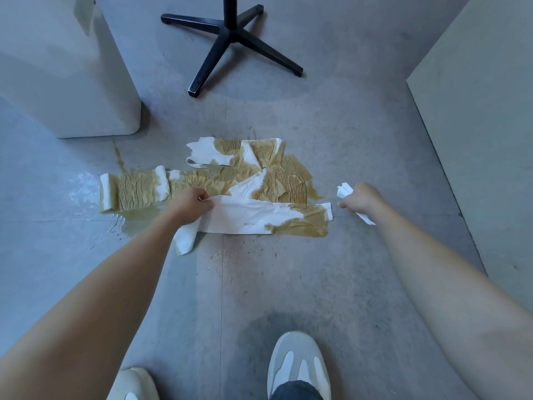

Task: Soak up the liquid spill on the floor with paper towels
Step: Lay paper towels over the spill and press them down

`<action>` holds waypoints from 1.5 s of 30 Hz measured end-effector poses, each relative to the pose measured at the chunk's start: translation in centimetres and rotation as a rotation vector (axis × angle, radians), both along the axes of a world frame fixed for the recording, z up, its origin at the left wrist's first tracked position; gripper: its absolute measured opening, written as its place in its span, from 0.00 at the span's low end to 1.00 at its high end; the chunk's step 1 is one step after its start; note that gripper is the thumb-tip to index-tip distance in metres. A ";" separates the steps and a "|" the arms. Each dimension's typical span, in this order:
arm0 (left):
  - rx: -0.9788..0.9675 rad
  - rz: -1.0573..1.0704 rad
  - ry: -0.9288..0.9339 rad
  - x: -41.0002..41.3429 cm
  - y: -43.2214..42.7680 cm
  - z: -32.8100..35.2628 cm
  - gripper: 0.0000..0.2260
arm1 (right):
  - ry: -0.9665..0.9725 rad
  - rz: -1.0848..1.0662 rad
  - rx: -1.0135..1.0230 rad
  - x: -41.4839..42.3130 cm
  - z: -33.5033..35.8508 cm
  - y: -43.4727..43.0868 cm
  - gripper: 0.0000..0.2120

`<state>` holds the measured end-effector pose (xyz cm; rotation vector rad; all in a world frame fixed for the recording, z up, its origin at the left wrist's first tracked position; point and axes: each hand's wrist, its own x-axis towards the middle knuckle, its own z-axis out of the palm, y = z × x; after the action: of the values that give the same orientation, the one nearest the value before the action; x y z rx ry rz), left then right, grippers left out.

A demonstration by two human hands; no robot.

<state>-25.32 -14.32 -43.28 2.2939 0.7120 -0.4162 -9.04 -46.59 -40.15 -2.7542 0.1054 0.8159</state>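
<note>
Grey floor tiles (360, 284) were seen from above, with a white bin (72, 82) standing at the left and the black star-shaped base of a stand (230, 39) further back. A tan spill (138, 219) was spread between them. Several paper towels (138, 187) lay across it, most of them stained brown and stuck flat to the floor. Uncovered liquid was visible at the left edge, near the bin, and droplets were scattered closer to the shoes (298, 365).

The nearest strip (248, 219) was held at its dry, white left end by the left hand (191, 202), with the fingers curled and pinched round the gathered paper. The strip's right end was soaked. A small crumpled white scrap (344, 192) was gripped in the right hand (362, 200), whose fingers were closed about it, near the strip's wet end but apart from it.

The towels would be judged light and limp. Where they were wet they were probably weak, heavier with liquid, and apt to tear or drip if pulled by one corner. Hold would best be taken at the white margins, or the sodden parts bunched together and lifted as a handful. The pool by the bin was not yet covered, so dry paper would likely be needed there.
</note>
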 end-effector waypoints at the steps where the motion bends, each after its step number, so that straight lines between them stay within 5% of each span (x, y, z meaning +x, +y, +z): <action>1: 0.005 0.013 -0.006 0.0 0.1 -0.1 0.10 | -0.022 0.015 0.002 0.0 -0.1 0.3 0.14; 12: 0.057 0.028 0.011 -0.2 3.0 -0.3 0.25 | -0.052 0.326 0.073 -1.4 -0.3 5.1 0.11; 21: 0.037 -0.064 0.053 -0.6 5.2 0.6 0.13 | -0.079 0.487 0.063 -1.9 -0.6 7.6 0.09; 33: 0.165 0.244 0.035 -3.3 6.6 -0.3 0.07 | -0.059 0.598 0.132 -3.3 -0.8 10.9 0.16; 45: -0.086 0.315 -0.156 -2.0 1.9 0.5 0.07 | -0.032 0.668 0.162 -3.8 -0.8 13.1 0.14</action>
<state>-27.35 -12.47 -42.75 2.0617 0.9372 -0.1167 -12.85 -33.46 -40.93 -2.6457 -0.8853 0.8723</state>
